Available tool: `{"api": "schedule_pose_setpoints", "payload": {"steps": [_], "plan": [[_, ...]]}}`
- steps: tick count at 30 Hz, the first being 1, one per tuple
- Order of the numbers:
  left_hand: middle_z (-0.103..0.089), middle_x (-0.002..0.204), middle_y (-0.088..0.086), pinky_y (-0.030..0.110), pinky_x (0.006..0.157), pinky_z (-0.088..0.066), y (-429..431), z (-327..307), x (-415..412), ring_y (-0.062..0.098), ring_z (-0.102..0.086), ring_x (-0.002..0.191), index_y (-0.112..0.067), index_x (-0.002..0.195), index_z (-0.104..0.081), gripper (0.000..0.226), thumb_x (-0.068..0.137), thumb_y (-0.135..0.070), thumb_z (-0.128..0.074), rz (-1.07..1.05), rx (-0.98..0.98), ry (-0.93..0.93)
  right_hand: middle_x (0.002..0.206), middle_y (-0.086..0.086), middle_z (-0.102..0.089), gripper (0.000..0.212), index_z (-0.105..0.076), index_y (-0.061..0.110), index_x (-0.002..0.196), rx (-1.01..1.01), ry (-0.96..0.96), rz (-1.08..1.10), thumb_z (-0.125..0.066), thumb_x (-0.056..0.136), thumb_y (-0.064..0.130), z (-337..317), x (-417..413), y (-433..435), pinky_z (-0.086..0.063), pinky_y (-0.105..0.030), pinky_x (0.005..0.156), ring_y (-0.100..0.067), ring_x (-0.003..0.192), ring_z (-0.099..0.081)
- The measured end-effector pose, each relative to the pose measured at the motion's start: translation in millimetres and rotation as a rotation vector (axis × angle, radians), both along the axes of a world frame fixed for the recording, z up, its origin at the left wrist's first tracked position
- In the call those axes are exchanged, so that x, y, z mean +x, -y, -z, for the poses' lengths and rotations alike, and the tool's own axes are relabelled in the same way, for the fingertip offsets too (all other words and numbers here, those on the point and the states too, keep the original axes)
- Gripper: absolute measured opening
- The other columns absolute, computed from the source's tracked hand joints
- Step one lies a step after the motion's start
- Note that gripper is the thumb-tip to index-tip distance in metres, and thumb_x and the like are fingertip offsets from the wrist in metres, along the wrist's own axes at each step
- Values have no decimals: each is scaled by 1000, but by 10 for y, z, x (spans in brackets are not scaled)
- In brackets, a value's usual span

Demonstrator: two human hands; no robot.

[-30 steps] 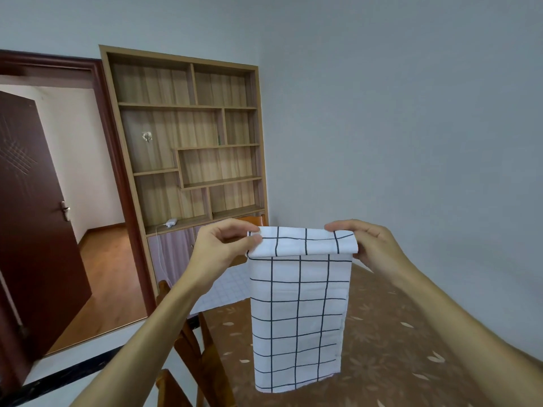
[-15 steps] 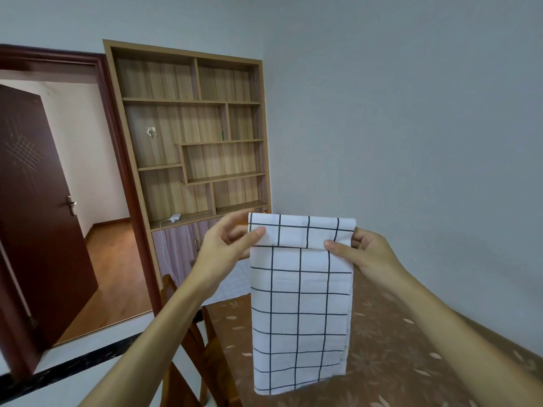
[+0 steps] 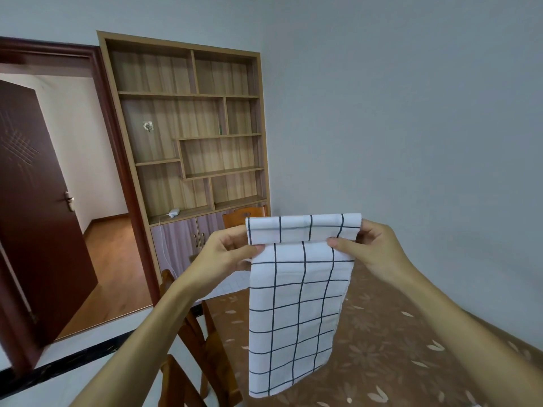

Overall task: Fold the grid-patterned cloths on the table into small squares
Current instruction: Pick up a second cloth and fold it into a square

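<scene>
A white cloth with a black grid (image 3: 296, 306) hangs in the air in front of me as a long narrow strip, its top end turned over into a short flap. My left hand (image 3: 226, 254) pinches the strip's upper left edge under the flap. My right hand (image 3: 371, 248) pinches the upper right edge, thumb in front. The lower end dangles just above the brown floral tablecloth on the table (image 3: 390, 356). A second grid-patterned cloth (image 3: 232, 286) lies flat on the table's far left part, mostly hidden behind my left hand.
Wooden chairs (image 3: 202, 348) stand along the table's left side, another chair back (image 3: 244, 214) at its far end. A wooden shelf unit (image 3: 191, 136) lines the back wall beside an open dark door (image 3: 35, 207). A plain grey wall runs along the right.
The flap at the top has been turned further over toward me, and both hands shifted their pinch below it. The cloth's lower end swung slightly to the right.
</scene>
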State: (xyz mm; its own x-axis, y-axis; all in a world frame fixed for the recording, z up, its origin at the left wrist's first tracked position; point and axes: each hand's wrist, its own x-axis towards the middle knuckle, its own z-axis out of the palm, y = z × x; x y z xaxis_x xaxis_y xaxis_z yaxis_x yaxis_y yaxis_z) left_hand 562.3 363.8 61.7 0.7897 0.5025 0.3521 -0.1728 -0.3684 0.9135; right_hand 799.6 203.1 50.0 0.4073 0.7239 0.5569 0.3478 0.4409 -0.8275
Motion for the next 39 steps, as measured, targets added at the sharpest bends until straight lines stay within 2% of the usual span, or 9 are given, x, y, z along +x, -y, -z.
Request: {"api": "schedule_pose_setpoints", "payload": {"steps": [4,9,13,18,21,23,26,31,39], "plan": [[-70,118,21,39,89,-59,-48,3,3,35,-66,113,0,108,-73,25,99,2,-49,-54,-45,43,86,10,-78,45,-76,8,82,-1,133,15,-57,75,-33,-14,-3,22,-51,-12,73,-3,83,-72],[-72,112,22,33,80,-60,-58,-28,53,34,-69,104,-4,87,-78,45,100,1,-35,-67,-222,84,83,15,-78,48,-77,13,78,-39,166,45,-52,82,-28,-12,-14,21,-50,-8,74,1,83,-72],[-74,106,18,37,82,-60,-72,-5,46,33,-70,101,-13,96,-79,16,92,-8,-64,-134,-105,96,91,13,-78,48,-80,18,84,-65,198,90,-51,89,-20,6,-23,1,-51,-11,78,-2,89,-72],[-78,98,5,38,81,-58,-46,-5,48,23,-74,95,-17,112,-74,31,85,-1,-73,-204,-52,162,94,-11,-70,36,-67,20,122,-90,-253,-130,-41,98,21,-25,-29,-54,-48,-32,79,-23,87,-64],[-78,108,6,44,88,-60,-5,-37,43,24,-74,102,-21,120,-70,40,85,-2,-74,-228,-40,197,114,-8,-74,57,-62,22,129,-181,-285,-166,-55,89,61,-5,-32,-71,-51,-34,83,-22,98,-71],[-77,110,6,43,88,-61,-9,-49,39,24,-74,104,-21,127,-66,46,86,-2,-73,-230,-49,207,115,-3,-74,52,-64,19,125,-204,-144,-78,-76,81,44,5,-76,-78,-57,-29,83,-18,104,-72],[-78,110,4,45,91,-59,17,-70,33,22,-74,105,-21,126,-65,42,88,-5,-72,-235,-75,211,107,-3,-78,33,-69,12,117,-178,-110,-5,-75,85,13,-4,-160,-77,-60,-30,87,-18,99,-74],[-80,98,-5,24,78,-60,35,-19,12,13,-76,94,-13,124,-68,26,99,-17,-58,-128,-43,36,97,-1,-79,19,-74,13,104,-87,-179,11,-73,86,8,-27,-203,-59,-61,-26,80,-18,92,-76],[-77,111,9,37,81,-63,-38,14,-33,27,-75,101,-9,123,-68,27,99,-14,-57,-138,18,45,108,10,-77,23,-71,16,116,-227,102,-60,-64,95,13,-30,-165,-34,-54,-14,82,-4,102,-71]]}}
